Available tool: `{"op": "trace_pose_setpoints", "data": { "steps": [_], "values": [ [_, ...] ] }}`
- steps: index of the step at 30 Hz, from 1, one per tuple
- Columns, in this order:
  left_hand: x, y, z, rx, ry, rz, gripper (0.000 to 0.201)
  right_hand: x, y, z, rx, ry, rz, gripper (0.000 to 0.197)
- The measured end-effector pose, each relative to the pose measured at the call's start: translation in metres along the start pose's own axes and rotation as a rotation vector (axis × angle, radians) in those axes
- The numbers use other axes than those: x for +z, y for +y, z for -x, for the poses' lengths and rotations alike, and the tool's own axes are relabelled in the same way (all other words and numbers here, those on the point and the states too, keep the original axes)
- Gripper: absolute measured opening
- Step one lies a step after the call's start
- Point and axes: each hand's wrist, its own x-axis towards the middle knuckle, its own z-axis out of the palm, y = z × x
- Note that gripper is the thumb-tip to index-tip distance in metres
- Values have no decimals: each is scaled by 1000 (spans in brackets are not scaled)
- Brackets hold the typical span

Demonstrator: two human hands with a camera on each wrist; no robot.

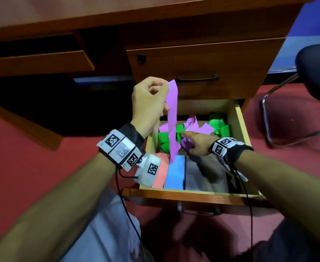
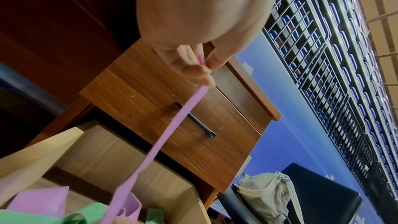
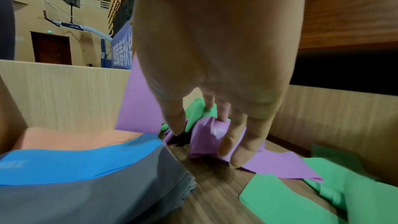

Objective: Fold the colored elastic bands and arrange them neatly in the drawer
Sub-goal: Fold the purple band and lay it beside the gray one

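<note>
Band point(image 1: 171, 110) hangs limp above drawer point(image 1: 238, 125), top end pinched by left hand point(image 1: 149, 103), tail inside under right hand point(image 1: 198, 142), grip there unclear; looks thin, light, stretchy, floppy, best taken at both ends.

Head camera looks steeply down on the drawer point(image 1: 239, 129); wrist cameras, much nearer, share its interior

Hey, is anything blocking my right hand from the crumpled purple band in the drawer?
Nothing visible does. The right hand has its fingertips on the crumpled purple band. Loose green bands lie beside and behind it, not over it. The left hand pinches a hanging purple strip off to the side.
</note>
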Motion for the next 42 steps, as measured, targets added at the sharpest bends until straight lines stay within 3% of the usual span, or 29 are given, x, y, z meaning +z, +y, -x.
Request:
{"op": "trace_pose_setpoints", "data": {
  "steps": [5,8,11,15,19,22,27,30,35,40,42],
  "values": [
    [2,-1,1,-1,-6,-7,12,-6,-2,-4,71,146,25,42],
    [3,-1,1,12,-10,-31,12,-9,1,-1,117,147,69,28],
    [5,-1,2,7,-3,-46,12,-6,10,2,203,129,48,36],
    [8,-5,0,10,0,-62,12,-5,23,7,362,146,-23,71],
    [11,-7,0,12,-8,-85,13,-7,30,14,474,114,-103,77],
    [13,-7,1,16,-12,-106,13,-9,29,20,440,50,-21,48],
    [17,-9,1,18,-12,-140,13,-8,27,18,417,-1,20,32],
    [18,-10,0,19,-12,-148,12,-9,28,15,396,20,16,31],
    [19,-13,-5,23,9,-143,12,-13,23,6,225,190,-15,29],
    [18,-18,-7,20,24,-135,11,1,15,-1,186,50,48,33],
    [17,-19,-7,23,19,-140,11,6,18,-3,214,51,66,21]
  ]
}}
